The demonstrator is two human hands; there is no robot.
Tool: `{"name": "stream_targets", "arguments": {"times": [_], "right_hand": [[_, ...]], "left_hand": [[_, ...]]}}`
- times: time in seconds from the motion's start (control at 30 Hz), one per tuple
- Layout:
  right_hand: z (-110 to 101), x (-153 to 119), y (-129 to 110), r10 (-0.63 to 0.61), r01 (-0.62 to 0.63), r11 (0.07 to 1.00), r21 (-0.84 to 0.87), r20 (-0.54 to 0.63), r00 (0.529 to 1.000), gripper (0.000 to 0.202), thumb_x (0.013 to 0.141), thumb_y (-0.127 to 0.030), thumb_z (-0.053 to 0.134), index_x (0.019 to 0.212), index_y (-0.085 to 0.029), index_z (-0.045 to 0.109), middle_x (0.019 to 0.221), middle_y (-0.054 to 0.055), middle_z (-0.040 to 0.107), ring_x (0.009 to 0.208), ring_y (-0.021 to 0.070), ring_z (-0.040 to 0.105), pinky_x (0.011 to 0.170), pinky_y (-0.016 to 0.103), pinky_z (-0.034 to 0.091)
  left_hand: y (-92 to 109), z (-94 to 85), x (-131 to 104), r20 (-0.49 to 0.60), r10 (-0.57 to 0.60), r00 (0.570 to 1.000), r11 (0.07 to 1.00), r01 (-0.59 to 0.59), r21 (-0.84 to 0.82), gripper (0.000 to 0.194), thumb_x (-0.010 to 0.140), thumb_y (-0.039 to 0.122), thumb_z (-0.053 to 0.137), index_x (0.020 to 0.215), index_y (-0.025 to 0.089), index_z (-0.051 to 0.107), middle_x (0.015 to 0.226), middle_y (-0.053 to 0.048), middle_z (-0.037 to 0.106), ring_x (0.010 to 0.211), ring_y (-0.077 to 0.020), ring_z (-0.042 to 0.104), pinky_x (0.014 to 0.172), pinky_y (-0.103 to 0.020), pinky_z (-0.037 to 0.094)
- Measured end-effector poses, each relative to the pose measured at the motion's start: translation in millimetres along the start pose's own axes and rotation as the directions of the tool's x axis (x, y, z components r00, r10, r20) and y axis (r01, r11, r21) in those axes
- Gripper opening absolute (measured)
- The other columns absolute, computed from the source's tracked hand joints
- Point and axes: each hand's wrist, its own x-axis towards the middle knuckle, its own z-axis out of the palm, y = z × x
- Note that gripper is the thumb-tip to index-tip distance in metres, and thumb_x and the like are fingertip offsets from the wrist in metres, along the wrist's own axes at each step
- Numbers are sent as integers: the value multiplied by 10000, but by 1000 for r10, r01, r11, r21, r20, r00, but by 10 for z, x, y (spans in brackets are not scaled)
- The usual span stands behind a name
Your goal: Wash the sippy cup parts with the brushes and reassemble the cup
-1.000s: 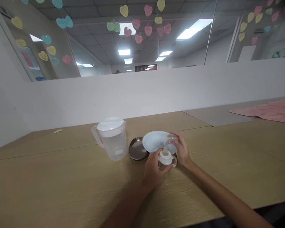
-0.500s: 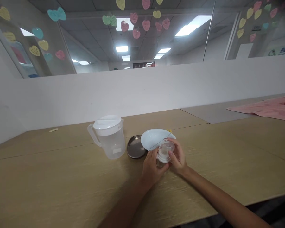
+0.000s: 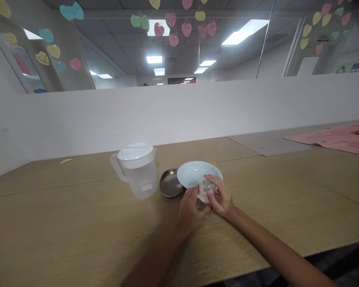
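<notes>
A small clear container with a domed top and a white ring [image 3: 204, 193] is between my two hands, in front of a pale blue-white bowl [image 3: 191, 171]. My left hand [image 3: 191, 209] is wrapped round its lower part from the left. The fingers and thumb of my right hand [image 3: 223, 198] grip the domed top from the right. Left of the bowl lies a round dark metal dish [image 3: 170, 184]. Farther left stands a translucent pitcher [image 3: 143, 177] with a white lid and its handle to the left.
A pink cloth [image 3: 338, 137] lies at the far right of the wooden table [image 3: 92, 223]. A small flat pale piece [image 3: 66, 160] is at the back left. A bit of yellow shows behind the bowl. A white wall and window stand behind.
My right hand has shifted slightly left and now covers more of the domed top. My left hand has barely moved. The view has shifted slightly.
</notes>
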Motion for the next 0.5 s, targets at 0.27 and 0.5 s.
{"name": "stream_targets", "arguments": {"times": [0.27,0.5], "right_hand": [[3,-5,21,37,-37,999,15,4,999,358,860,-262,465,1210,-190,476,1108,126,587,1041,250,569,872,426,486],[0,-114,181,38,-39,999,3,103,994,497,868,-404,433,1301,-161,411,1181,148,590,1044,270,599,861,415,509]], "left_hand": [[-8,-4,5,9,-7,1000,1000,7,1,373,734,301,643,1072,171,553,1022,-83,618,962,-237,560,846,-376,468],[-45,13,-24,-3,-5,1000,1000,5,-9,694,764,323,620,1370,160,324,1182,-121,572,1062,-247,548,911,-407,460]]}}
